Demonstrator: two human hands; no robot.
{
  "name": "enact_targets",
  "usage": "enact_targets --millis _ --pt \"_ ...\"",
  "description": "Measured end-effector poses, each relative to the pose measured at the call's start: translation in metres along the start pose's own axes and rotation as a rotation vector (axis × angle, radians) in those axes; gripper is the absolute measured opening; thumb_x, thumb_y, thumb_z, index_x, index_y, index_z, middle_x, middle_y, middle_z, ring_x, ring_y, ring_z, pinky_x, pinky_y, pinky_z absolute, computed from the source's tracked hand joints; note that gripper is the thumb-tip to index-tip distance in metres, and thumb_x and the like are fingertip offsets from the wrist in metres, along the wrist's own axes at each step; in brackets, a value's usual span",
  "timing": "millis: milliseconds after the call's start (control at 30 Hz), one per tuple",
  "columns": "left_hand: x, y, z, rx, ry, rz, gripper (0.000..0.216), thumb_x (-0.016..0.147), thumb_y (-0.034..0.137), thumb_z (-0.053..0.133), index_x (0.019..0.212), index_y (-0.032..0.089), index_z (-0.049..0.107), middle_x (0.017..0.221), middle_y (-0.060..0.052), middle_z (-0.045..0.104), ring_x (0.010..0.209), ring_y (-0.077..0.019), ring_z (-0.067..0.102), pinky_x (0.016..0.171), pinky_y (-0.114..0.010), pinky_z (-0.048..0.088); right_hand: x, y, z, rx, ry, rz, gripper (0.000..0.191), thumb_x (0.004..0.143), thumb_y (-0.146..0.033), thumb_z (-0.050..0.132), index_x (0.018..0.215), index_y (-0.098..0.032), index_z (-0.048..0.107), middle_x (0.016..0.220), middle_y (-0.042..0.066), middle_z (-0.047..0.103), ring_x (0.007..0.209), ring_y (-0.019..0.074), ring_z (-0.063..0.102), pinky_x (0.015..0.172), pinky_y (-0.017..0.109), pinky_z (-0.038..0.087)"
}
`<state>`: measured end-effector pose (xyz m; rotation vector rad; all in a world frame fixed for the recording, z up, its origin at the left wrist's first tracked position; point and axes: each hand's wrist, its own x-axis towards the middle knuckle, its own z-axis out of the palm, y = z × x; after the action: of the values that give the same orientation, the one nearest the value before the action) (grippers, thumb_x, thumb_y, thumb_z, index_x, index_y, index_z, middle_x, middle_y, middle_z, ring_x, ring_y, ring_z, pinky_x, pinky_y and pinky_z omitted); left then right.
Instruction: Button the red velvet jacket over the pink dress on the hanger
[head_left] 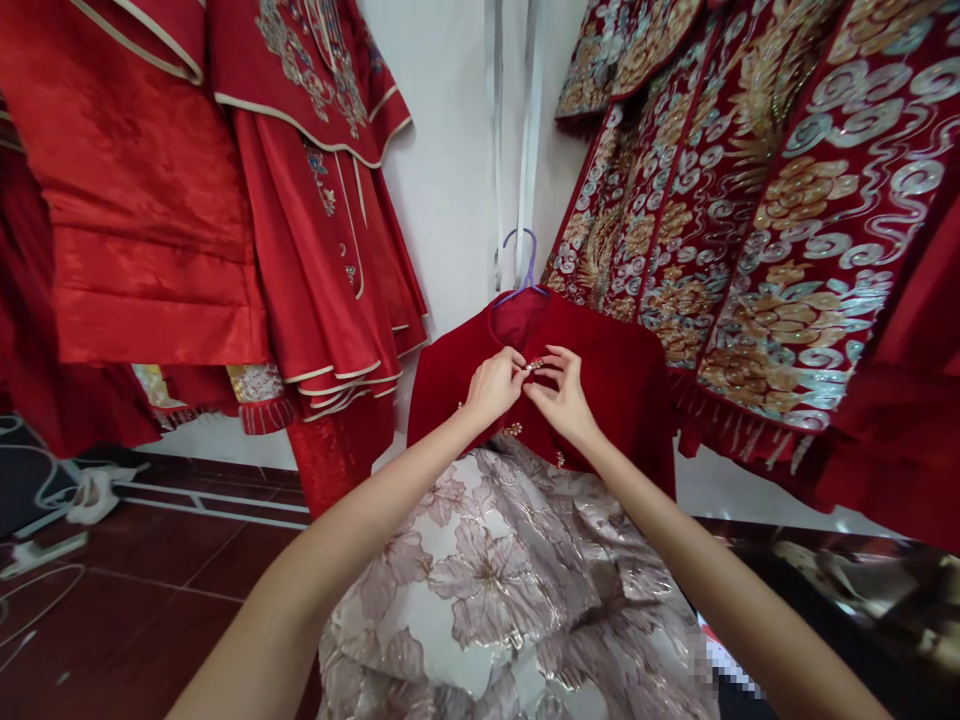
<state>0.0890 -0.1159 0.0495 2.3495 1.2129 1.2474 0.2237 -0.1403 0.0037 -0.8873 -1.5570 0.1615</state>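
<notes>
On your left you have red garments [157, 230] hanging, some edged in pale piping; on your right, an embroidered skirt [795, 250] with a fringe. You face a white wall [442, 150] between them. Low on your left, pale shoes [91, 497] sit beside a white rail [196, 501] above dark tiles [150, 620].

A purple hanger [532, 268] (its lower part mostly hidden), a dark-red jacket [611, 385] directly on it
</notes>
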Motion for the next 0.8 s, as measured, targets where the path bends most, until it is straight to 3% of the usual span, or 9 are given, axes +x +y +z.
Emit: enact_targets --millis 67,133,233,367,433,533,600,667,800 --pt "0.002 -0.004 0.003 -0.279 0.024 -0.219 0.026 0.088 0.038 0.054 0.103 0.018 0.052 0.091 -0.008 0.068 0.081 -0.0174 0.065 0.079 -0.031 0.051 -0.026 0.0 0.006 -0.175 -0.03 -0.135 0.088 0.07 -0.037 0.07 0.14 -0.022 0.02 0.147 0.018 0.024 0.13 0.0284 0.039 0.1 0.047 0.045" --pt "0.004 -0.006 0.002 -0.526 0.001 -0.43 0.035 0.092 0.049 0.042 0.103 0.016 0.048 0.087 -0.008 0.067 0.068 -0.0147 0.064 0.069 -0.029 0.053 -0.05 0.006 0.012 -0.399 -0.134 -0.3 0.085 0.072 -0.03 0.069 0.142 -0.024 0.021 0.153 0.015 0.012 0.14 0.0319 0.022 0.109 0.054 0.031" --pt "0.004 -0.006 -0.004 -0.688 -0.048 -0.544 0.044 0.093 0.054 0.031 0.095 0.015 0.049 0.083 -0.009 0.066 0.057 -0.0134 0.06 0.059 -0.029 0.054 -0.071 0.023 0.013 -0.591 -0.132 -0.429 0.063 0.08 -0.01 0.052 0.138 -0.026 0.032 0.15 0.012 0.024 0.136 0.0284 0.03 0.107 0.053 0.033" --pt "-0.005 -0.009 -0.005 -0.716 -0.119 -0.554 0.046 0.093 0.051 0.029 0.085 0.014 0.055 0.08 -0.011 0.066 0.057 -0.0138 0.059 0.057 -0.028 0.053 -0.074 0.029 -0.002 -0.54 0.026 -0.296 0.046 0.082 -0.012 0.052 0.127 -0.019 0.046 0.113 0.011 0.059 0.101 0.0236 0.056 0.086 0.042 0.048" --pt "-0.011 -0.014 0.002 -0.718 -0.132 -0.577 0.038 0.093 0.045 0.034 0.09 0.015 0.056 0.088 -0.012 0.067 0.06 -0.0145 0.061 0.058 -0.028 0.054 -0.071 0.017 -0.013 -0.464 0.146 -0.198 0.032 0.082 -0.015 0.053 0.114 -0.017 0.054 0.098 0.008 0.062 0.089 0.0218 0.057 0.082 0.04 0.048" --pt "-0.02 -0.025 0.02 -0.735 -0.126 -0.626 0.028 0.09 0.035 0.041 0.109 0.018 0.053 0.112 -0.015 0.064 0.065 -0.0163 0.063 0.059 -0.033 0.055 -0.067 -0.008 -0.026 -0.351 0.228 -0.138 0.022 0.083 -0.012 0.049 0.102 -0.019 0.059 0.096 0.006 0.062 0.09 0.02 0.057 0.084 0.037 0.046" --pt "-0.027 -0.031 0.031 -0.699 -0.123 -0.599 0.032 0.088 0.028 0.043 0.117 0.02 0.05 0.12 -0.014 0.061 0.07 -0.0173 0.064 0.063 -0.035 0.055 -0.066 -0.022 -0.028 -0.288 0.181 -0.098 0.028 0.082 -0.011 0.047 0.106 -0.019 0.059 0.099 0.006 0.061 0.092 0.0189 0.056 0.085 0.034 0.046" --pt "-0.035 -0.035 0.036 -0.563 -0.076 -0.473 0.037 0.082 0.02 0.049 0.119 0.02 0.05 0.116 -0.012 0.062 0.075 -0.0177 0.064 0.072 -0.036 0.054 -0.065 -0.031 -0.025 -0.24 0.054 -0.052 0.034 0.081 -0.011 0.047 0.111 -0.02 0.058 0.1 0.006 0.06 0.088 0.0176 0.056 0.081 0.031 0.046" --pt "-0.053 -0.039 0.032 -0.151 0.225 -0.27 0.049 0.067 0.005 0.058 0.114 0.017 0.049 0.107 -0.01 0.056 0.095 -0.0202 0.058 0.092 -0.036 0.045 -0.066 -0.035 -0.009 -0.175 -0.213 0.017 0.032 0.075 -0.009 0.051 0.105 -0.02 0.059 0.091 0.002 0.059 0.074 0.0144 0.055 0.072 0.027 0.046"
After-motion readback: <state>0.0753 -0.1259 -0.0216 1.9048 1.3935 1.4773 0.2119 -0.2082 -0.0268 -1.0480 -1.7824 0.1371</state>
